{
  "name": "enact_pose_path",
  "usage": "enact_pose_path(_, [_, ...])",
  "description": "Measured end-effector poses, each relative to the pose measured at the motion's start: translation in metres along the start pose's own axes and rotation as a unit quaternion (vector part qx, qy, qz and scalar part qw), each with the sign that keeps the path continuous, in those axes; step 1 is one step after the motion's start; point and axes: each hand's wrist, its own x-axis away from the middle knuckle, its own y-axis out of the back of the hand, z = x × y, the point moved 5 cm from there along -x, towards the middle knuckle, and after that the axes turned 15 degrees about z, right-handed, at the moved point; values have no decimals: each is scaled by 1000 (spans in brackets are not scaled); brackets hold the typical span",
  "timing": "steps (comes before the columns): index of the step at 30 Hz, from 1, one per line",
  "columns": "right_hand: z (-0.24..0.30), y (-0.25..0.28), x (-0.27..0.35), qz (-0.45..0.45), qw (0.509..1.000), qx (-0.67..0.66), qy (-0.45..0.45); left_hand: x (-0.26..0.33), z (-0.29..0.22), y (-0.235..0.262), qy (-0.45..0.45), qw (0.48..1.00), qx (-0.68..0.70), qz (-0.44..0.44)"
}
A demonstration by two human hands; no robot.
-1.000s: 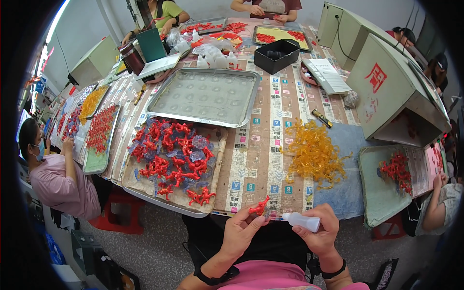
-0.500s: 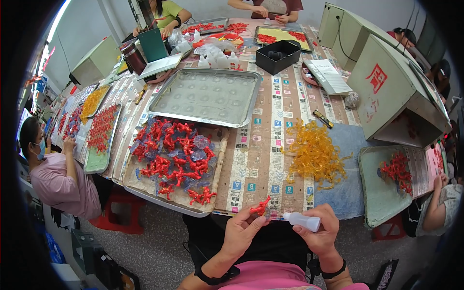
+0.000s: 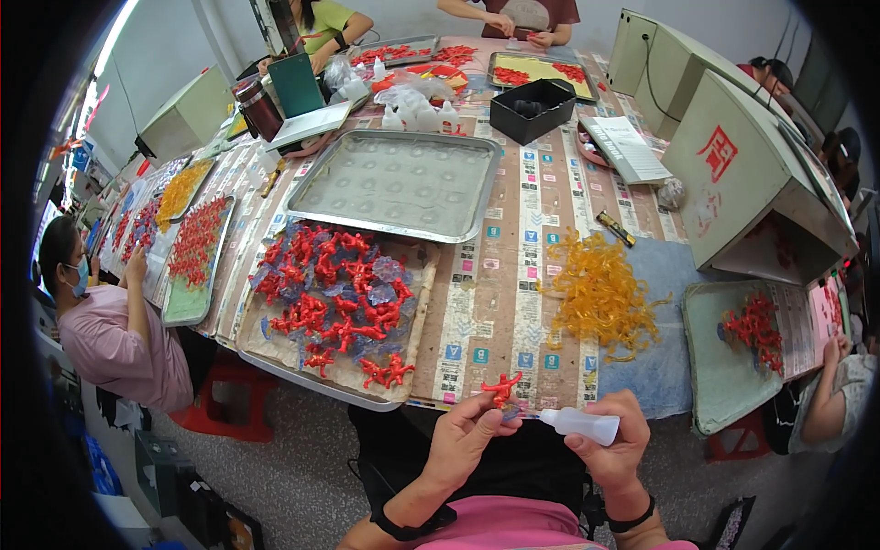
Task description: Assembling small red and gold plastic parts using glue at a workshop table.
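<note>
My left hand (image 3: pixel 461 446) pinches a small red plastic figurine (image 3: pixel 500 390) between thumb and fingertips, just off the table's front edge. A clear purplish piece shows at the figurine's lower end, partly covered by my fingers. In my right hand (image 3: pixel 616 447) lies a white squeeze bottle (image 3: pixel 585 426), tilted sideways with its thin tip pointing left. That tip reaches the figurine's lower part; whether it touches is too small to tell. Beyond my left hand, a paper-lined tray (image 3: pixel 410 359) bears several red figurines (image 3: pixel 344 335) and translucent purple pieces (image 3: pixel 380 295).
An empty metal tray (image 3: pixel 394 183) lies behind the figurine tray. Orange translucent pieces (image 3: pixel 603 293) are heaped at the right, near a green-lined tray (image 3: pixel 724 403) and a large cream metal box (image 3: pixel 733 174). A black bin (image 3: pixel 532 119) stands farther back. Co-workers sit around the table.
The figurine has turned slightly in my left fingers, its limbs now spread at the top. My right hand and the bottle have shifted a little. The whole view has moved slightly.
</note>
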Motion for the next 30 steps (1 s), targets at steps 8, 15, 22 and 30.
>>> enact_pose_path(8, [1, -4, -3, 7, 1000, 5, 0, 2, 2, 1, 7, 1000, -10, -7])
enact_pose_path(15, [1, -6, -3, 20, 999, 28, 9, 2, 2, 1, 8, 1000, -9, -6])
enact_pose_path(22, [0, -7, -4, 22, 999, 32, 5, 3, 5, 2, 14, 1000, 3, -11])
enact_pose_path(30, [-2, -6, -5, 31, 998, 46, 4, 3, 6, 2, 14, 1000, 3, -10])
